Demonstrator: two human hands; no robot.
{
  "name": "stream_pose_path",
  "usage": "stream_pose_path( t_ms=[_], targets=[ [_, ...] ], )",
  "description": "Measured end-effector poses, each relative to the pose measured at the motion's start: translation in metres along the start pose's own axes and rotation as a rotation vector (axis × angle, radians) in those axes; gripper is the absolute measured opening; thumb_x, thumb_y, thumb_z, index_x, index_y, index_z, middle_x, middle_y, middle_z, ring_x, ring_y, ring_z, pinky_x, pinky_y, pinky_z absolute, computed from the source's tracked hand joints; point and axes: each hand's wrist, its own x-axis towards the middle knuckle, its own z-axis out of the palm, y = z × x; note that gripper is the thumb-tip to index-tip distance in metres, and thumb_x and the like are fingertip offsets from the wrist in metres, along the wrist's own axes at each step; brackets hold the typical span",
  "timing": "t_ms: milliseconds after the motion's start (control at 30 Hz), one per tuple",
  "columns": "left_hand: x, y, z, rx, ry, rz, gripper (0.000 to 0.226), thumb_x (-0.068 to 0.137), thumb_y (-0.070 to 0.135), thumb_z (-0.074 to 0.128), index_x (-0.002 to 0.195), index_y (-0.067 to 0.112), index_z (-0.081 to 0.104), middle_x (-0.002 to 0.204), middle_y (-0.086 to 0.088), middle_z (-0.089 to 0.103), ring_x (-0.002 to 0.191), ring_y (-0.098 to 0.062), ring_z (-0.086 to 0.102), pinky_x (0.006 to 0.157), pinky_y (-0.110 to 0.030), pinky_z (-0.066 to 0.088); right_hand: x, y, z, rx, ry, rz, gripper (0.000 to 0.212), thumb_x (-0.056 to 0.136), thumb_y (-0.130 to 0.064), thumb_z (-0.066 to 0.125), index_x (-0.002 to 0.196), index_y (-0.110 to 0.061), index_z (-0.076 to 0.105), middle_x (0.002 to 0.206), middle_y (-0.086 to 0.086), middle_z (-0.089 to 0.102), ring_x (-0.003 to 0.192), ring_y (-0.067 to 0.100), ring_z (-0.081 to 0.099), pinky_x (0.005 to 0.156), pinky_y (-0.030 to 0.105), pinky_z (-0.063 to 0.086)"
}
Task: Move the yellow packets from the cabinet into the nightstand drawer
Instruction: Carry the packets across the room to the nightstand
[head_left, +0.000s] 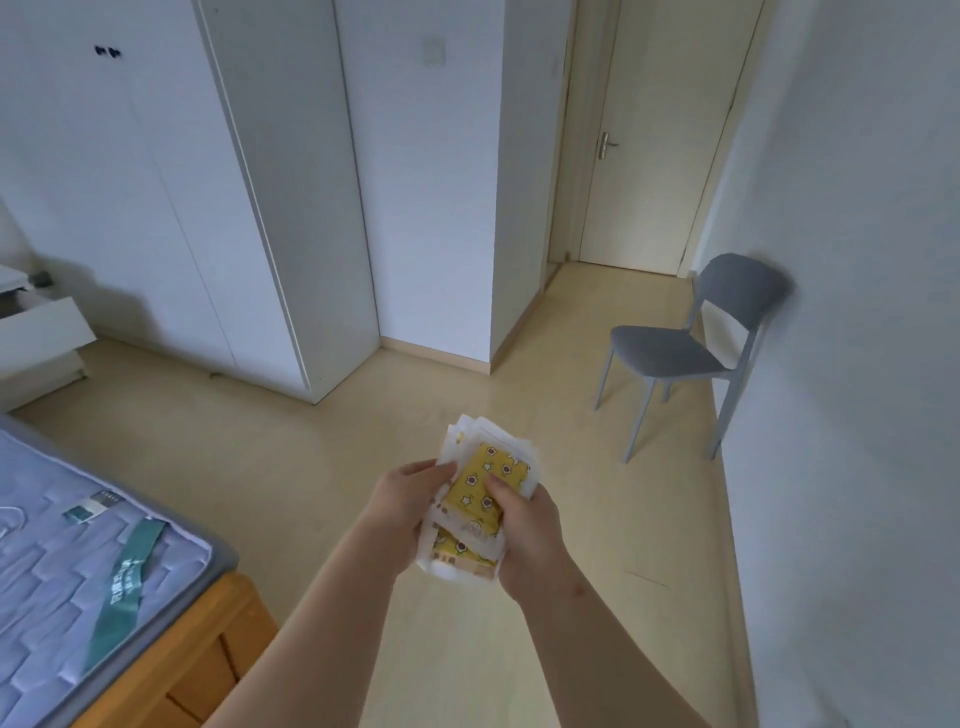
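both hands (470, 512) grip yellow packets (480, 501) stack, fingers curled around sides.

- Yellow packets (485, 493): a loose stack of flat packets with white crinkled edges, printed with stars and flowers. They are held near the centre above the floor, gripped between the left hand (402, 499) and the right hand (530, 535), and the top one is tilted.
- Cabinet (156, 182): tall and white, far left, with its doors closed.
- Nightstand drawer (39, 325): white, at the far left edge, pulled out.
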Motion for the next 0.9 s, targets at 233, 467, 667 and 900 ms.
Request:
stream_pose_path(
  t_ms=[233, 467, 667, 900],
  targets=[
    [0.162, 0.074, -0.016, -0.033, 0.142, 0.065, 0.001, 0.091, 0.014, 0.059, 0.092, 0.014, 0.059, 0.093, -0.018, 0.07, 0.085, -0.036, 0.068, 0.083, -0.054, 0.053, 0.171, -0.029, 0.082, -0.057, -0.122, 0.031, 0.013, 0.09, -0.008, 0.06, 0.102, -0.008, 0.065, 0.096, 0.017, 0.071, 0.086, 0.033, 0.07, 0.076, 0.049, 0.057],
    [0.327, 0.172, -0.036, -0.123, 0.31, 0.08, 0.009, 0.093, 0.016, 0.057, 0.102, 0.012, 0.057, 0.097, -0.018, 0.069, 0.088, -0.036, 0.067, 0.083, -0.053, 0.053, 0.356, -0.074, 0.185, -0.162, -0.273, 0.135, 0.016, 0.089, -0.008, 0.061, 0.105, -0.008, 0.063, 0.095, 0.017, 0.071, 0.081, 0.031, 0.07, 0.069, 0.045, 0.059],
    [0.432, 0.244, -0.088, -0.213, 0.448, 0.117, 0.006, 0.093, 0.015, 0.058, 0.098, 0.015, 0.059, 0.093, -0.016, 0.069, 0.083, -0.034, 0.067, 0.081, -0.051, 0.054, 0.474, -0.078, 0.29, -0.208, -0.382, 0.198, 0.023, 0.086, -0.009, 0.065, 0.109, -0.005, 0.061, 0.098, 0.018, 0.07, 0.083, 0.032, 0.07, 0.069, 0.045, 0.058],
    [0.573, 0.337, -0.164, -0.243, 0.54, 0.163, 0.002, 0.092, 0.014, 0.058, 0.091, 0.016, 0.059, 0.089, -0.015, 0.069, 0.08, -0.033, 0.067, 0.081, -0.051, 0.054, 0.604, -0.082, 0.426, -0.224, -0.486, 0.189, 0.016, 0.088, -0.009, 0.062, 0.104, -0.009, 0.062, 0.093, 0.014, 0.071, 0.079, 0.029, 0.071, 0.064, 0.041, 0.059]
  ],
)
